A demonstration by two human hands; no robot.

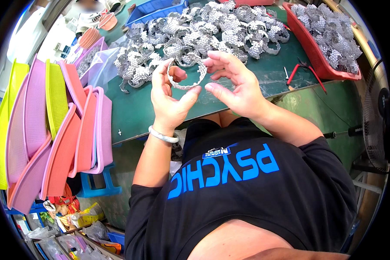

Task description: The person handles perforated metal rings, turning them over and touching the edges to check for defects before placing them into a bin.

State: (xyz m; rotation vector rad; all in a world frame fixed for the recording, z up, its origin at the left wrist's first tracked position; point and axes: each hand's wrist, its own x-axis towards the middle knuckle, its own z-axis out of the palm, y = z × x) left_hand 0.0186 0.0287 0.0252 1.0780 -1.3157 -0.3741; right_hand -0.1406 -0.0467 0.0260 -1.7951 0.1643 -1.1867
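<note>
A silver openwork band (190, 87), curved into a ring like a bracelet, is held up above the near part of the green table. My left hand (171, 97) grips its left side, thumb at the bottom and fingers behind. Close to its right edge is my right hand (238, 86), with thumb and fingers apart; whether a fingertip touches the band I cannot tell. Beyond both hands lies a wide heap of similar silver mesh bands (195, 32).
At right, a red basket (305, 56) holds more bands, beside red-handled pliers (295, 73). Stacked pink, purple and yellow-green baskets (60, 130) crowd the left, above a blue stool (97, 184). A blue crate (154, 13) stands behind the heap. A fan (375, 112) is far right; another person (89, 19) is far left.
</note>
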